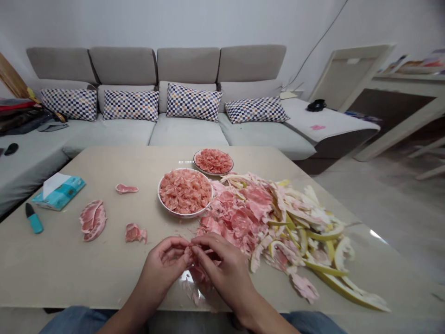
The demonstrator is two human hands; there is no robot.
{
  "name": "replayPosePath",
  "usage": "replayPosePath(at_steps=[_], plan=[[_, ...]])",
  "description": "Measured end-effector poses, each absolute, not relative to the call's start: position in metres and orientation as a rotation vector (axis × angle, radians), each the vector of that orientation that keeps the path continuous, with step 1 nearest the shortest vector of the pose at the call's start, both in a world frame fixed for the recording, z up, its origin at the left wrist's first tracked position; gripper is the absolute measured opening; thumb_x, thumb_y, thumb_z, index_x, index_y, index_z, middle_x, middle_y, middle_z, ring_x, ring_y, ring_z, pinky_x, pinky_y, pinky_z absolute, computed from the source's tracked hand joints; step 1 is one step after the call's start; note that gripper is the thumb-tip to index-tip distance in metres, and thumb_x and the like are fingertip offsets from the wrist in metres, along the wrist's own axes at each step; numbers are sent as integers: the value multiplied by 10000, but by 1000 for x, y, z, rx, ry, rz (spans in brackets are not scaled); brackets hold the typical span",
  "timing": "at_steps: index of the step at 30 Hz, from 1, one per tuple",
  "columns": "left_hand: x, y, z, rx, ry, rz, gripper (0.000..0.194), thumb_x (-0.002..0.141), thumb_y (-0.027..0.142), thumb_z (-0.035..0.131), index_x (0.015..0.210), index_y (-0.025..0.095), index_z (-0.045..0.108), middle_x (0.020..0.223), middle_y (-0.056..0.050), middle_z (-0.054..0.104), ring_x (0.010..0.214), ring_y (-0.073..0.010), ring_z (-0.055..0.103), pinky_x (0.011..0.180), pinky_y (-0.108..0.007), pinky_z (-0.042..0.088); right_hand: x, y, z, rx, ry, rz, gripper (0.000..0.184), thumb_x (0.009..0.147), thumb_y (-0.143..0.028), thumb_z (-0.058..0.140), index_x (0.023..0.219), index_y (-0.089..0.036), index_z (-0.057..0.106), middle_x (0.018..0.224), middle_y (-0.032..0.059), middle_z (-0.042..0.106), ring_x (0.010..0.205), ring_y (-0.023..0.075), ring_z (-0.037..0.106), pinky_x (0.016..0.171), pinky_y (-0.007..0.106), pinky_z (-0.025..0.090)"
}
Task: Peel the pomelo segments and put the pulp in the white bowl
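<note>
My left hand [163,266] and my right hand [222,269] meet over the near edge of the beige table [69,269]. Their fingertips pinch together on a pink pomelo segment [198,273], partly hidden under the fingers. Bits of pink membrane lie just below the hands. Straight ahead stands a white bowl [185,192] heaped with peeled pink flesh. A smaller bowl [213,162] of the same flesh sits behind it. To the right spreads a big pile of pink membranes and yellow-white peel [278,222].
Loose pomelo segments [92,219] lie on the table's left, with a teal tissue pack [59,190] and a teal knife [34,218] further left. A grey sofa [187,130] with checked cushions runs behind the table. A white table stands at far right.
</note>
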State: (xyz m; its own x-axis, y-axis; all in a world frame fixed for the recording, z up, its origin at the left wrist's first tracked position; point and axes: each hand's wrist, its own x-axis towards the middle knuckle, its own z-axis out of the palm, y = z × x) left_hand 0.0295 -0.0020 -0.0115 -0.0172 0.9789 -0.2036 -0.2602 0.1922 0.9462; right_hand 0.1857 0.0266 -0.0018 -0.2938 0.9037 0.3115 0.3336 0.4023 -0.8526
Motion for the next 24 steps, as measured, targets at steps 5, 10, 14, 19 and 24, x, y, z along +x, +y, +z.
replayPosePath(at_steps=[5, 10, 14, 19, 24], plan=[[31, -2, -8, 814, 1145, 1205, 227, 673, 308, 771, 822, 166, 676, 821, -41, 720, 791, -180, 671, 753, -280, 540, 184, 27, 2, -1145, -1685, 1051, 136, 837, -275, 614, 856, -207, 730, 876, 67, 713, 795, 192, 672, 708, 289, 549], [31, -2, -6, 817, 1150, 1234, 217, 660, 299, 780, 791, 161, 677, 808, -44, 719, 785, -176, 669, 738, -266, 542, 183, 29, 2, -1207, -1512, 1243, 188, 784, -354, 665, 826, -185, 735, 834, 67, 729, 744, 198, 680, 679, 291, 545], [32, -2, -4, 802, 1145, 1245, 207, 653, 285, 786, 778, 162, 676, 796, -36, 716, 780, -167, 668, 738, -255, 541, 182, 29, 1, -1244, -1414, 1332, 237, 747, -393, 691, 826, -174, 737, 820, 71, 735, 711, 201, 681, 657, 296, 550], [33, -1, -1, 785, 1175, 1256, 226, 635, 305, 794, 766, 160, 680, 793, -43, 722, 776, -175, 672, 731, -261, 545, 180, 28, 0, -1252, -1342, 1286, 264, 709, -426, 723, 803, -180, 746, 827, 73, 742, 752, 218, 689, 711, 326, 563], [32, -3, -1, 759, 1152, 1219, 256, 652, 339, 785, 803, 160, 683, 804, -50, 731, 759, -184, 683, 771, -293, 544, 182, 31, -4, -1228, -1173, 1498, 365, 640, -472, 773, 835, -165, 739, 801, 77, 751, 714, 221, 702, 665, 326, 578]])
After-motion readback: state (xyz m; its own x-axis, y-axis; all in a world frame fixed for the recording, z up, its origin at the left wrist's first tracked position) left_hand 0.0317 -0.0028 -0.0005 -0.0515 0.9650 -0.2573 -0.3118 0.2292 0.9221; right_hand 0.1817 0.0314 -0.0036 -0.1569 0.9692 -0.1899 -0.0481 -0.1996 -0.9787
